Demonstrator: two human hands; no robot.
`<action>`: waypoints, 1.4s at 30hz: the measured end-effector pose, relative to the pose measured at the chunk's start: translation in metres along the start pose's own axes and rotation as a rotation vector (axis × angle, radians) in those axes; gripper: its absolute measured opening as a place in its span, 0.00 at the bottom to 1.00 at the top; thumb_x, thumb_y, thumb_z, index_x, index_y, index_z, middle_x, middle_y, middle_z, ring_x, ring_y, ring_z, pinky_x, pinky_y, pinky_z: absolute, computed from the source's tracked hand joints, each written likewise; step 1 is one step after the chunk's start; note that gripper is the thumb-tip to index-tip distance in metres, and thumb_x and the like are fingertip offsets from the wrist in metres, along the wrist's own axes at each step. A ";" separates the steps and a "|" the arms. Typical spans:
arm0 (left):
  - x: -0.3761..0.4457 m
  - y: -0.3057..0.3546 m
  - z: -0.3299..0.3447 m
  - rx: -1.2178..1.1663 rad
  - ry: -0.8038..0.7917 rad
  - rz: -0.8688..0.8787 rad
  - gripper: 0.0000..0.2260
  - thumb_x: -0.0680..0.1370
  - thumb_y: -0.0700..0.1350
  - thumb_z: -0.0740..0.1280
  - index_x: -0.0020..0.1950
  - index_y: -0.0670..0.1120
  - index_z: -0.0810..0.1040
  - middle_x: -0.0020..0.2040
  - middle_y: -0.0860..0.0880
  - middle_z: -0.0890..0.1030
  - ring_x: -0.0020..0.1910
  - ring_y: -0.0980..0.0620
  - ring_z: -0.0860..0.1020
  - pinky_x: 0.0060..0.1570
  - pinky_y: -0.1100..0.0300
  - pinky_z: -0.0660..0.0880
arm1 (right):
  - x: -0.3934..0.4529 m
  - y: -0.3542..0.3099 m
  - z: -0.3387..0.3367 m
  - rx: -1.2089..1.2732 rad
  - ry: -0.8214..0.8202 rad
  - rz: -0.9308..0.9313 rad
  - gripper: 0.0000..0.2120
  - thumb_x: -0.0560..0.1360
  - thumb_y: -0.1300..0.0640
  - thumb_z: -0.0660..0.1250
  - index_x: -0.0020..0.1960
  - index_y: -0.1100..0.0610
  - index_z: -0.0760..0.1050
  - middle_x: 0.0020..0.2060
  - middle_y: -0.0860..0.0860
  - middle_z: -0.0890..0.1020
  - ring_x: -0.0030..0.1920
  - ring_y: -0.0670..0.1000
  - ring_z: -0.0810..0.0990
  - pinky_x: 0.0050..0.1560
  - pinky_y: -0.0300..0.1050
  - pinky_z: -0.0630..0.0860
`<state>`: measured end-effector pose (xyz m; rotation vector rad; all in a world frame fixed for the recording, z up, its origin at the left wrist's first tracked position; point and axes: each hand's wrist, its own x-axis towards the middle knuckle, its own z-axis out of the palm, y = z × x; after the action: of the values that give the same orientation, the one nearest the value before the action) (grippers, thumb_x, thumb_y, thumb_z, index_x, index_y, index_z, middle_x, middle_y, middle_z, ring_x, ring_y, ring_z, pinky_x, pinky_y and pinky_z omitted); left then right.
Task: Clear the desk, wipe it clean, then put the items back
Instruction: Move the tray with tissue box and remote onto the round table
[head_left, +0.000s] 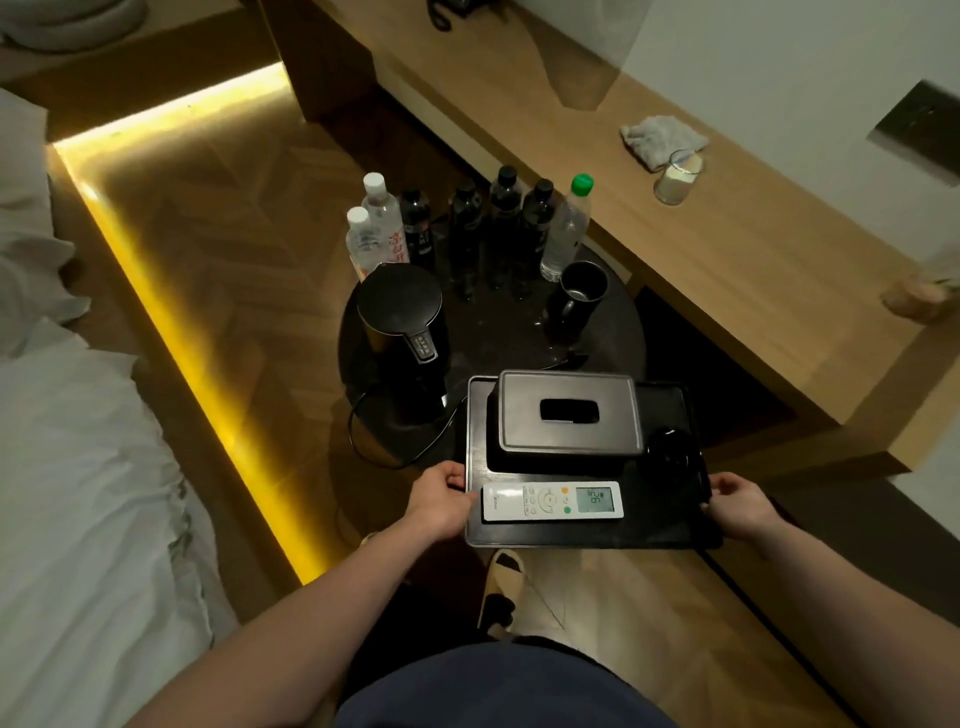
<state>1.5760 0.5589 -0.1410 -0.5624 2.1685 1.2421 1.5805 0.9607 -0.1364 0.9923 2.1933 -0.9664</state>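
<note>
Both hands, left hand (441, 499) and right hand (740, 504), grip the flat black rectangular tray (582, 535) above the round dark side table (498, 332). Judging by the nearly bare wooden desk (701, 249) and crumpled grey cloth (662, 137), returning items remains.

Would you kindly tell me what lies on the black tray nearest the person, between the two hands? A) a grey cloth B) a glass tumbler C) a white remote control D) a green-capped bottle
C: the white remote control lies flat along the near edge of the black tray, between the left hand and the right hand gripping the tray's sides, with the tissue box behind it.
</note>
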 end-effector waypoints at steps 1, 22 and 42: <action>0.005 0.001 0.001 0.014 0.001 -0.005 0.09 0.77 0.38 0.73 0.51 0.50 0.79 0.44 0.53 0.81 0.42 0.56 0.79 0.46 0.65 0.73 | 0.004 0.001 0.003 -0.003 -0.006 0.007 0.08 0.81 0.66 0.64 0.56 0.55 0.75 0.51 0.58 0.81 0.50 0.59 0.82 0.53 0.61 0.81; 0.103 0.024 -0.009 0.080 0.081 -0.102 0.24 0.80 0.37 0.68 0.77 0.44 0.71 0.68 0.45 0.80 0.67 0.45 0.78 0.70 0.54 0.73 | 0.070 -0.040 0.061 0.161 0.082 0.115 0.07 0.77 0.64 0.68 0.48 0.52 0.78 0.47 0.55 0.81 0.50 0.60 0.82 0.52 0.62 0.84; 0.117 0.030 -0.011 0.320 0.018 -0.060 0.39 0.80 0.44 0.68 0.84 0.53 0.48 0.81 0.41 0.56 0.79 0.39 0.55 0.79 0.48 0.54 | 0.093 -0.083 0.075 0.184 0.184 0.060 0.24 0.78 0.67 0.70 0.71 0.55 0.73 0.60 0.58 0.80 0.59 0.60 0.81 0.59 0.57 0.82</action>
<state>1.4675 0.5554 -0.1944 -0.5000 2.2857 0.8366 1.4738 0.9004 -0.2149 1.2698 2.2377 -1.1033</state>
